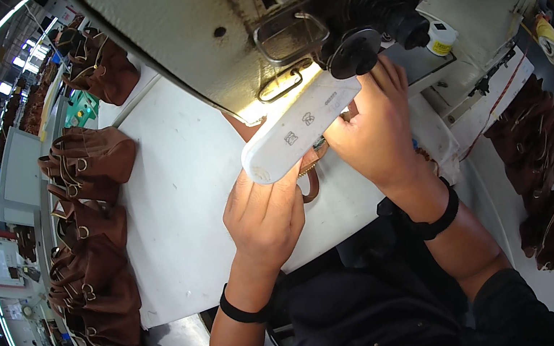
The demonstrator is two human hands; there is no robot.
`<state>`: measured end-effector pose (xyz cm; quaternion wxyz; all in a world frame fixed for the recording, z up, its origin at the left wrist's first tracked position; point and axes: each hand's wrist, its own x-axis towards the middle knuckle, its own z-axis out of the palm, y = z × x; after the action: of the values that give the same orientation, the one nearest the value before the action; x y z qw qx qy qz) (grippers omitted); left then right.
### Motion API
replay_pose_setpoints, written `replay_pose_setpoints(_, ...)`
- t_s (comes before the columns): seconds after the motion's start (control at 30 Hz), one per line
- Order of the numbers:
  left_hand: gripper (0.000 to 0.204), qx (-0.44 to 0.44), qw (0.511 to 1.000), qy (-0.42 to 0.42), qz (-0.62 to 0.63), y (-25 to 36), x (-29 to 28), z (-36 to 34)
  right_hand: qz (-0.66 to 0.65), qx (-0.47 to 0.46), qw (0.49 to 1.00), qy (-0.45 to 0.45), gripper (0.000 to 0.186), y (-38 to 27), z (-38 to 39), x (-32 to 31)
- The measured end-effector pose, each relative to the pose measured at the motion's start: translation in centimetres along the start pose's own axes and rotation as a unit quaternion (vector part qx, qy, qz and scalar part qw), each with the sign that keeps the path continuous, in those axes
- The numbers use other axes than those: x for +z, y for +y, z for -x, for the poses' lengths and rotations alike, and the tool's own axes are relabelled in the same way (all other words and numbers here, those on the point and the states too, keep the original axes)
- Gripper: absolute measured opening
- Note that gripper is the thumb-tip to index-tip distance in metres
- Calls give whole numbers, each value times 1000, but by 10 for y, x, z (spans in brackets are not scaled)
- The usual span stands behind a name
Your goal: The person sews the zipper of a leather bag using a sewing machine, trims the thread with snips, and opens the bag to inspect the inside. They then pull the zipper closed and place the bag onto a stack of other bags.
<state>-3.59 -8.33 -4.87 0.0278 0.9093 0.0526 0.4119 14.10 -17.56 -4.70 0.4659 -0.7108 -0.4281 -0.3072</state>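
A large cream sewing machine (179, 28) fills the top of the view, with a white oblong lamp (299, 132) glowing at its underside. Beneath the lamp, mostly hidden, lies a brown leather piece (311, 185) with a strap loop and a zip. My left hand (261, 212) grips at this piece from the lower left, fingertips tucked out of sight behind the lamp. My right hand (375, 123) is closed at the piece's right side, thumb pointing inward and fingers curled up beside the machine head. The needle and what exactly lies between my fingertips are hidden.
Brown leather bags (98, 283) line the left edge of the white table (183, 247), with more (99, 71) farther back. Piles of brown bags (530, 152) sit at the right. A small white bottle (441, 37) stands beside the machine head. A workshop with strip lights stretches off left.
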Motion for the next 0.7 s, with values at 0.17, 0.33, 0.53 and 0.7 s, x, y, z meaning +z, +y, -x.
replay_pose_setpoints(0.17,46,-16,999,2,32,-1,2,0,-1,0,1000,-10,40,2,0,0)
replay_pose_setpoints(0.33,44,-27,998,16,61,-2,5,3,10,-8,1000,-22,39,2,1,-1)
replay_pose_setpoints(0.53,44,-45,995,17,84,-1,4,0,1,-18,999,-33,39,-1,-5,-8)
replay_pose_setpoints(0.7,34,-42,995,37,84,0,1,-1,-36,-10,995,-93,37,21,2,-91)
